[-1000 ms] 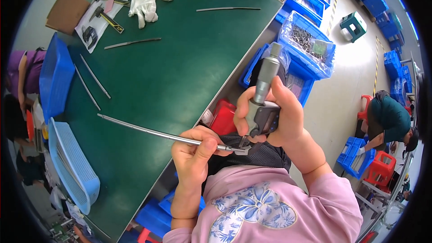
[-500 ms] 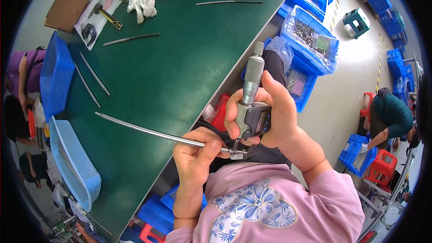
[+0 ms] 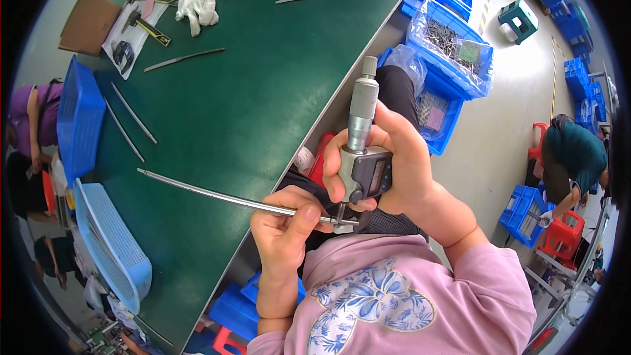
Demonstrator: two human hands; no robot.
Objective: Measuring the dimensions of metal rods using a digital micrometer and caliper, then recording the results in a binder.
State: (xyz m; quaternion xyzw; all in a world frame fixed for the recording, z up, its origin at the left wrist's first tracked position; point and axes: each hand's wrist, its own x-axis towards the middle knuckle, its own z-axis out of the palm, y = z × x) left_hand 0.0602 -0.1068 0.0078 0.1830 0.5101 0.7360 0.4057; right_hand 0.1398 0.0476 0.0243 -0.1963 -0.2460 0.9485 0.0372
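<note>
My left hand (image 3: 289, 223) is closed around a thin metal rod (image 3: 210, 194), pinched between thumb and fingers close to its right end. The rod reaches out to the left over the green table. In my right hand (image 3: 407, 171) is a digital micrometer (image 3: 363, 118), held upright with its grey thimble at the top and its dark display box at the palm. The micrometer's lower frame sits at the rod's right end, with the spindle tip touching or very close to it; which one I cannot tell.
On the green table (image 3: 217, 112) lie two rods (image 3: 135, 113), two flat files (image 3: 184, 59), a white glove (image 3: 200, 0) and a caliper (image 3: 151, 28). A light blue basket (image 3: 115, 243) and a blue bin (image 3: 80, 121) line the left. Blue crates (image 3: 453, 46) stand right of the table; co-workers are farther off.
My view has shifted slightly. Both hands keep their hold on the rod and the micrometer, in nearly the same pose. At the right, the bent-over co-worker's hand has moved over a blue crate.
</note>
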